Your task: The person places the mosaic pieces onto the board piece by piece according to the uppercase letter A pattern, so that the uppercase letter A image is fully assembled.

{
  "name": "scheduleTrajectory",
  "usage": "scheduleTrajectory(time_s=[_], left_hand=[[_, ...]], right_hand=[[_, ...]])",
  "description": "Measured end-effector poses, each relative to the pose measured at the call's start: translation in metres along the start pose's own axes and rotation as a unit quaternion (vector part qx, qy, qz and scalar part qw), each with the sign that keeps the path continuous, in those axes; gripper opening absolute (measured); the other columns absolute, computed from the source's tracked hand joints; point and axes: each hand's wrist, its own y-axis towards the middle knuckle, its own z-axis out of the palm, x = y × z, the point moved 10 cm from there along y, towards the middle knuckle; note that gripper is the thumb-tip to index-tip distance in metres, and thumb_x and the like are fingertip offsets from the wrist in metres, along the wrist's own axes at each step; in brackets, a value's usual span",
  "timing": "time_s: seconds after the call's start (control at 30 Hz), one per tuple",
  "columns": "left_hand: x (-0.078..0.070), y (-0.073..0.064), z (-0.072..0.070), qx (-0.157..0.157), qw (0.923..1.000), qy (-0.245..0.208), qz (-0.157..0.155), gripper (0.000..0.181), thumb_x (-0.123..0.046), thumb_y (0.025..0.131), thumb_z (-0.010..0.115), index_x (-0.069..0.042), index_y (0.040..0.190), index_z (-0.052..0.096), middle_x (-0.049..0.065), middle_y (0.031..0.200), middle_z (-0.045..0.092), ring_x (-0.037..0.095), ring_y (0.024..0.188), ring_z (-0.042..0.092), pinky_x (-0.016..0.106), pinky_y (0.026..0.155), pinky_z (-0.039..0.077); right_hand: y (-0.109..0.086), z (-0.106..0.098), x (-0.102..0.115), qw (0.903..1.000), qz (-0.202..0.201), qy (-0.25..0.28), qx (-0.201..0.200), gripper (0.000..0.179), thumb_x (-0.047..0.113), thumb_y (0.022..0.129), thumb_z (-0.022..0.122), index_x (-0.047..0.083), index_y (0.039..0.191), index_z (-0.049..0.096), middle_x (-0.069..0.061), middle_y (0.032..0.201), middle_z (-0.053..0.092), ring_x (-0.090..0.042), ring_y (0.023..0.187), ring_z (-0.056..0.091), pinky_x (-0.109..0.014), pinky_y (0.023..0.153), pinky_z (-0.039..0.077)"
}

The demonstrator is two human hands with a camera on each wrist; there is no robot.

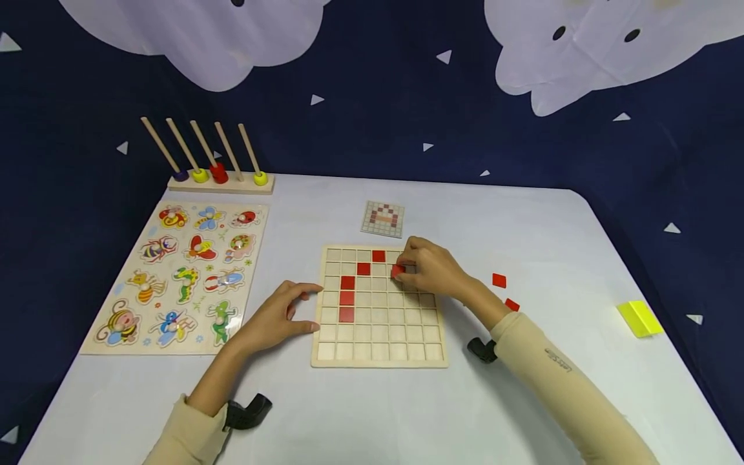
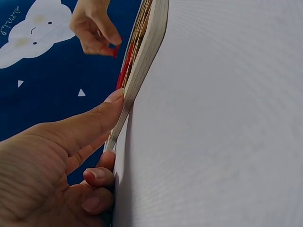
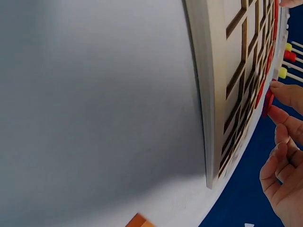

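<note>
- Slippage of the red tile [image 1: 398, 270] looks the likeliest trouble: the right hand [image 1: 427, 265] pinches it between thumb and finger, so a weak hold could drop it askew.
- Misplacement is possible too. The tile is at the grid board's [image 1: 372, 359] second row, one column right of the top red square [image 1: 378, 256]; whether it touches the board, I cannot tell. The hand covers neighbouring cells, so a wrong one could be chosen unseen.
- Tilt may leave the tile caught on the raised dividers if it goes down edge first.
- Board drift would spoil alignment. The left hand [image 1: 276, 320], thumb and fingers spread apart, touches only the left edge; a hard push there could slide the board over the desk [image 1: 360, 413].
- Brushing is a hazard on the right: one spare red tile [image 1: 512, 304] lies just beside the sleeve [image 1: 540, 368], another [image 1: 499, 280] near the forearm. A low sweep might scatter them.
- Miscounting against the pattern card [image 1: 382, 218], small and behind the board, could put squares out of place.
</note>
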Motion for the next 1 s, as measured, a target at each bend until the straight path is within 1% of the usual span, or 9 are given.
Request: scheduleTrajectory(time_s=[0.23,0.33,0.53,0.83,0.93,1.0], left_hand=[[0.000,0.001,0.002,0.001,1.0000,0.000,-0.001,0.064,-0.018,0.079,0.084,-0.013,0.136,0.057,0.010,0.109,0.051,0.014,0.074,0.038,0.025,0.064,0.034],[0.001,0.001,0.001,0.001,1.0000,0.000,-0.001,0.064,-0.019,0.079,0.084,-0.013,0.136,0.057,0.009,0.109,0.051,0.014,0.073,0.037,0.025,0.064,0.034],[0.002,0.001,0.000,-0.002,1.0000,0.002,0.000,0.064,-0.019,0.078,0.085,-0.014,0.136,0.057,0.008,0.109,0.051,0.013,0.073,0.037,0.025,0.064,0.034],[0.001,0.001,0.000,-0.003,1.0000,0.005,-0.004,0.064,-0.019,0.078,0.085,-0.014,0.136,0.057,0.008,0.109,0.051,0.014,0.074,0.037,0.025,0.064,0.034],[0.001,0.001,0.000,-0.006,1.0000,0.004,-0.004,0.063,-0.018,0.078,0.084,-0.014,0.136,0.057,0.008,0.109,0.051,0.014,0.074,0.037,0.025,0.064,0.034],[0.001,0.001,0.001,-0.004,1.0000,0.003,-0.002,0.063,-0.018,0.079,0.084,-0.014,0.136,0.057,0.009,0.109,0.051,0.014,0.074,0.037,0.025,0.064,0.034]], right_hand=[[0.010,0.010,-0.005,0.9997,0.006,-0.004,0.025,0.023,0.024,0.085,0.080,0.006,0.099,0.078,-0.003,0.096,0.060,-0.016,0.086,0.056,-0.036,0.075,0.052],[0.013,0.014,-0.009,0.9993,0.014,0.012,0.034,0.022,0.024,0.085,0.079,0.006,0.099,0.077,-0.002,0.096,0.061,-0.016,0.086,0.056,-0.035,0.074,0.051],[0.015,0.020,-0.016,0.9964,0.038,0.056,0.050,0.018,0.025,0.086,0.079,0.010,0.095,0.075,0.000,0.090,0.059,-0.015,0.078,0.051,-0.034,0.070,0.046],[0.014,0.016,-0.012,0.9956,0.057,0.034,0.066,0.013,0.025,0.085,0.079,0.014,0.090,0.074,-0.002,0.087,0.056,-0.016,0.076,0.048,-0.033,0.065,0.043],[0.013,0.016,-0.011,0.9957,0.056,0.029,0.069,0.015,0.026,0.085,0.079,0.013,0.092,0.074,-0.003,0.088,0.057,-0.016,0.078,0.049,-0.033,0.066,0.044],[0.011,0.015,-0.011,0.9959,0.054,0.028,0.068,0.019,0.027,0.086,0.078,0.012,0.097,0.076,-0.004,0.091,0.059,-0.016,0.079,0.050,-0.033,0.067,0.045]])
